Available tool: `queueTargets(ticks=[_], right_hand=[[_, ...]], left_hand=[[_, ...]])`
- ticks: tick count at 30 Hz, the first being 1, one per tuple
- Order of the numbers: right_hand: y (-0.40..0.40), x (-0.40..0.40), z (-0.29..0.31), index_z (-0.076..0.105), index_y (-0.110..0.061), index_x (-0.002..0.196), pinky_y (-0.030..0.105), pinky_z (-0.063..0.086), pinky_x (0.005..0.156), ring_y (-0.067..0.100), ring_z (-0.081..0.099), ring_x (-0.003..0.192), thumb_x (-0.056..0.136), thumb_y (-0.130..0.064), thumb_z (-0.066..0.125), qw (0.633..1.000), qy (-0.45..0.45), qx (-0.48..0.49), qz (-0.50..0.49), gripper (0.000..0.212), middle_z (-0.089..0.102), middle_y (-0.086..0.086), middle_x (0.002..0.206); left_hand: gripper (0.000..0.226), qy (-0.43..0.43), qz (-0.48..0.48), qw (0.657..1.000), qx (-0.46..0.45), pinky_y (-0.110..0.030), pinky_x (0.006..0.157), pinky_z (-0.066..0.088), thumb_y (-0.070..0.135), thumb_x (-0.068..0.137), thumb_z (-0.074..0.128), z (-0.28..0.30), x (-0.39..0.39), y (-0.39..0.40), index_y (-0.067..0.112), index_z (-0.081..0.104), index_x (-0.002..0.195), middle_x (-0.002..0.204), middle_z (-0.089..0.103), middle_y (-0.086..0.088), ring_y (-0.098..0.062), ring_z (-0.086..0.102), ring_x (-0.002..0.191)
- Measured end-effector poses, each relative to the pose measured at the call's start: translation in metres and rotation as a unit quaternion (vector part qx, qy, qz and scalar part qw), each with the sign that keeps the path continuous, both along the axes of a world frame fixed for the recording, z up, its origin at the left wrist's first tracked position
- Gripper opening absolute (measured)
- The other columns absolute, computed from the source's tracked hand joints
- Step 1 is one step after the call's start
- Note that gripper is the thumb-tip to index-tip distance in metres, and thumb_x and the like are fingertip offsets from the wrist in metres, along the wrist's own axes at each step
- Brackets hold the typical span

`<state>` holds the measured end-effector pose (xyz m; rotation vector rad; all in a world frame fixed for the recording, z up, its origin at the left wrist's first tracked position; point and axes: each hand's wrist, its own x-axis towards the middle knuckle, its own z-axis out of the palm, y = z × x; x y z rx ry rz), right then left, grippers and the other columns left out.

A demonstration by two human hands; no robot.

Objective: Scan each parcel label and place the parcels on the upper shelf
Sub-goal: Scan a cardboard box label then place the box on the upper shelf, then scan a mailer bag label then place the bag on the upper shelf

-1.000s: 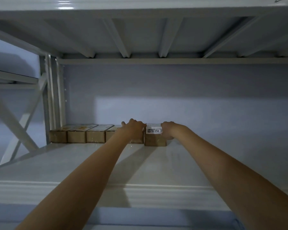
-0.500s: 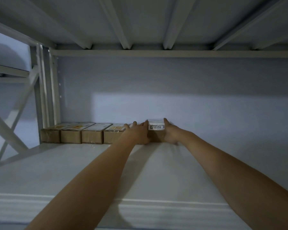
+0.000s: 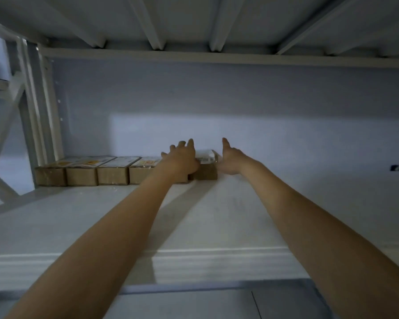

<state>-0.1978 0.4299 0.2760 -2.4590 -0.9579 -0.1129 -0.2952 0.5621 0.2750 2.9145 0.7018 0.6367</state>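
Newest parcel [image 3: 204, 168] sits at the back of the upper shelf [image 3: 217, 226], far end of a row, just past 12 o'clock from the viewer. Left hand [image 3: 182, 158] lies over its left top edge, fingers spread, nothing gripped. Right hand [image 3: 229, 161] is released at its 3 o'clock side, thumb up. Likely squaring it into line. Four other parcels [image 3: 112, 172] run toward 9 o'clock, labels up; print too small to read.
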Motion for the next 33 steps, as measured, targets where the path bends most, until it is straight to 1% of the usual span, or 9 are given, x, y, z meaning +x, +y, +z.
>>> queueTargets(ticks=[4, 8, 12, 18, 21, 23, 25, 28, 33], right_hand=[[-0.06, -0.034, 0.009, 0.01, -0.018, 0.16, 0.036, 0.044, 0.1, 0.033, 0.047, 0.134, 0.098, -0.027, 0.056, 0.998, -0.046, 0.034, -0.025, 0.078, 0.039, 0.014, 0.155], [-0.149, -0.06, -0.002, 0.023, -0.02, 0.157, 0.037, 0.041, 0.108, 0.032, 0.046, 0.135, 0.099, -0.03, 0.057, 0.994, -0.059, 0.087, -0.041, 0.069, 0.042, 0.014, 0.153], [-0.255, -0.083, -0.024, 0.035, -0.02, 0.152, 0.037, 0.041, 0.106, 0.03, 0.051, 0.13, 0.099, -0.027, 0.058, 0.981, -0.076, 0.155, -0.092, 0.059, 0.05, 0.012, 0.146], [-0.414, -0.105, -0.074, 0.051, -0.019, 0.138, 0.035, 0.047, 0.093, 0.025, 0.059, 0.111, 0.098, -0.022, 0.059, 0.951, -0.075, 0.232, -0.192, 0.041, 0.058, 0.004, 0.128], [-0.478, -0.102, -0.102, 0.055, -0.013, 0.131, 0.031, 0.051, 0.083, 0.026, 0.063, 0.1, 0.099, -0.016, 0.057, 0.944, -0.034, 0.217, -0.248, 0.033, 0.06, 0.007, 0.115], [-0.509, -0.101, -0.116, 0.054, -0.005, 0.131, 0.019, 0.047, 0.073, 0.021, 0.061, 0.09, 0.101, -0.014, 0.051, 0.95, 0.002, 0.165, -0.266, 0.032, 0.06, 0.012, 0.113], [-0.535, -0.096, -0.129, 0.052, -0.005, 0.135, 0.021, 0.047, 0.079, 0.022, 0.056, 0.092, 0.102, -0.012, 0.051, 0.945, 0.027, 0.166, -0.28, 0.035, 0.059, 0.015, 0.12], [-0.566, -0.082, -0.149, 0.052, -0.014, 0.133, 0.04, 0.052, 0.086, 0.025, 0.056, 0.093, 0.1, -0.018, 0.053, 0.931, 0.054, 0.193, -0.306, 0.034, 0.058, 0.011, 0.112], [-0.594, -0.039, -0.184, 0.053, -0.015, 0.132, 0.036, 0.048, 0.086, 0.028, 0.059, 0.103, 0.099, -0.017, 0.053, 0.922, 0.081, 0.2, -0.321, 0.032, 0.058, 0.01, 0.12]], left_hand=[[0.065, -0.044, -0.07, 0.997, 0.008, -0.055, 0.104, 0.039, 0.036, 0.093, 0.052, 0.012, -0.011, -0.047, 0.016, 0.026, 0.149, 0.144, 0.041, -0.015, -0.038, 0.042, 0.128], [0.068, -0.082, -0.149, 0.985, -0.023, -0.05, 0.105, 0.04, 0.037, 0.095, 0.05, -0.002, -0.025, -0.134, 0.019, 0.019, 0.154, 0.142, 0.043, -0.017, -0.038, 0.045, 0.127], [0.064, -0.1, -0.222, 0.969, -0.044, -0.047, 0.106, 0.04, 0.036, 0.095, 0.05, -0.025, -0.036, -0.234, 0.023, 0.024, 0.153, 0.144, 0.043, -0.013, -0.033, 0.045, 0.13], [0.047, -0.182, -0.374, 0.904, -0.103, -0.028, 0.097, 0.042, 0.026, 0.097, 0.051, -0.06, -0.056, -0.39, 0.023, 0.043, 0.143, 0.134, 0.05, -0.01, -0.024, 0.052, 0.119], [0.042, -0.15, -0.402, 0.893, -0.134, -0.027, 0.093, 0.043, 0.022, 0.097, 0.051, -0.087, -0.052, -0.457, 0.023, 0.049, 0.139, 0.131, 0.053, -0.008, -0.023, 0.053, 0.117], [0.041, -0.103, -0.405, 0.896, -0.151, -0.026, 0.089, 0.042, 0.019, 0.097, 0.049, -0.105, -0.043, -0.489, 0.022, 0.05, 0.138, 0.13, 0.053, -0.009, -0.024, 0.054, 0.116], [0.041, -0.065, -0.408, 0.894, -0.174, -0.023, 0.086, 0.041, 0.015, 0.097, 0.048, -0.12, -0.034, -0.51, 0.017, 0.051, 0.138, 0.13, 0.055, -0.011, -0.026, 0.055, 0.116], [0.032, -0.035, -0.401, 0.895, -0.193, -0.025, 0.079, 0.043, 0.01, 0.096, 0.048, -0.14, -0.017, -0.527, 0.004, 0.06, 0.125, 0.118, 0.064, -0.018, -0.031, 0.059, 0.108], [0.028, -0.004, -0.34, 0.911, -0.234, -0.03, 0.07, 0.049, 0.015, 0.096, 0.047, -0.175, 0.033, -0.53, 0.007, 0.063, 0.117, 0.102, 0.069, -0.017, -0.026, 0.063, 0.085]])
